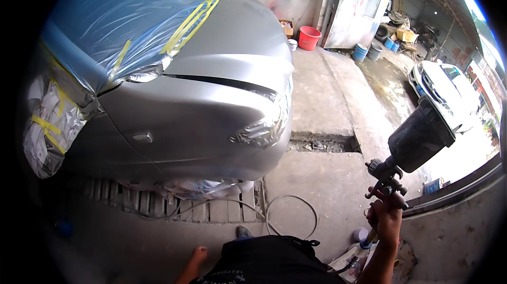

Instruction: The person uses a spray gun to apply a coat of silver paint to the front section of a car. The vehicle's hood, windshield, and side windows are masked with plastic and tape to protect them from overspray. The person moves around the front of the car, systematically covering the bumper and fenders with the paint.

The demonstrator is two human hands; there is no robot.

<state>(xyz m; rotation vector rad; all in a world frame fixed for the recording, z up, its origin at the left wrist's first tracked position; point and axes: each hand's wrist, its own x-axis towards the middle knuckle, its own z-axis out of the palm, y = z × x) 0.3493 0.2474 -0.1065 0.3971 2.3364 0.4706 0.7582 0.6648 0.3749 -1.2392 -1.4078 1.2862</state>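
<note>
Fingers of the right hand (387,214) wrap a spray gun (388,181), which rises just beyond them; the long axis of its black cup (420,135) slants up and rightward, away from the silver car (211,125); the right forearm (379,267) reaches up from the lower edge; the left hand (199,255) hangs low beside the black shirt (274,263), its fingers too indistinct to tell.
</note>
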